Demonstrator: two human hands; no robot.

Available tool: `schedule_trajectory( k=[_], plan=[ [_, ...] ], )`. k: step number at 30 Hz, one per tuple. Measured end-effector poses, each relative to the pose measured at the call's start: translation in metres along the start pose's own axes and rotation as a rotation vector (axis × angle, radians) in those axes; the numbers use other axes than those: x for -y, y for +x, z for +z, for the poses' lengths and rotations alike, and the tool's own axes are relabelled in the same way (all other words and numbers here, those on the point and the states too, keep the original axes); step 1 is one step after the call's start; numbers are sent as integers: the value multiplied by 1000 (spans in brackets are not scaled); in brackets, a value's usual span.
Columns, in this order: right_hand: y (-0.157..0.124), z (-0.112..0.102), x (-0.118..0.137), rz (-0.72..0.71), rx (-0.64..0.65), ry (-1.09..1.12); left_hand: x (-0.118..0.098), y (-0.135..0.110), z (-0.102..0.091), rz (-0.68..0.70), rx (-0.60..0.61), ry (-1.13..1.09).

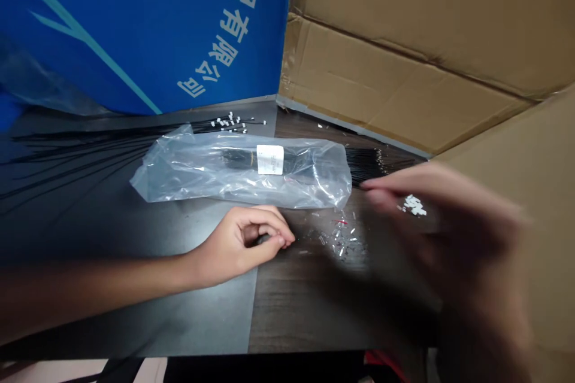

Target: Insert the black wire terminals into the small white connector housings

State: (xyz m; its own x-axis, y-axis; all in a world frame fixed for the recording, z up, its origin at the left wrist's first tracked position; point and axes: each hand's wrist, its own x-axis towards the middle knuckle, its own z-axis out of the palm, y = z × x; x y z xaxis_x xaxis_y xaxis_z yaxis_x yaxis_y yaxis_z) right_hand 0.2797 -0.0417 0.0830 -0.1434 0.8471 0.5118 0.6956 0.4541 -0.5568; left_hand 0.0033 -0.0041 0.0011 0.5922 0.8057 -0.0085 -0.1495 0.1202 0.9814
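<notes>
fingers of the left hand (238,248) are pinched together, any hold hidden; the right hand's (476,233) are blurred beside the bagged wires (365,165) — i cannot tell if they grip. white-tipped wires (90,133) behind the bag (296,191) look done — bagged ones and loose white bits (414,206) seem left.

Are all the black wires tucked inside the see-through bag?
No, some black wires stick out past the right end of the see-through bag, near the right hand.
</notes>
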Motion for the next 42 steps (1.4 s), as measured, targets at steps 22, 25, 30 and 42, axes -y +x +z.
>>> schedule_trajectory(
  k=[22,25,30,42],
  plan=[
    [0,38,5,230,575,124,-2,-2,2,121,-255,244],
    [-4,52,13,262,545,230,-1,-4,2,143,-175,287],
    [-7,66,20,288,448,316,-1,-4,2,121,-182,276],
    [-11,67,19,305,440,332,-1,0,3,76,-186,210]
  ],
)
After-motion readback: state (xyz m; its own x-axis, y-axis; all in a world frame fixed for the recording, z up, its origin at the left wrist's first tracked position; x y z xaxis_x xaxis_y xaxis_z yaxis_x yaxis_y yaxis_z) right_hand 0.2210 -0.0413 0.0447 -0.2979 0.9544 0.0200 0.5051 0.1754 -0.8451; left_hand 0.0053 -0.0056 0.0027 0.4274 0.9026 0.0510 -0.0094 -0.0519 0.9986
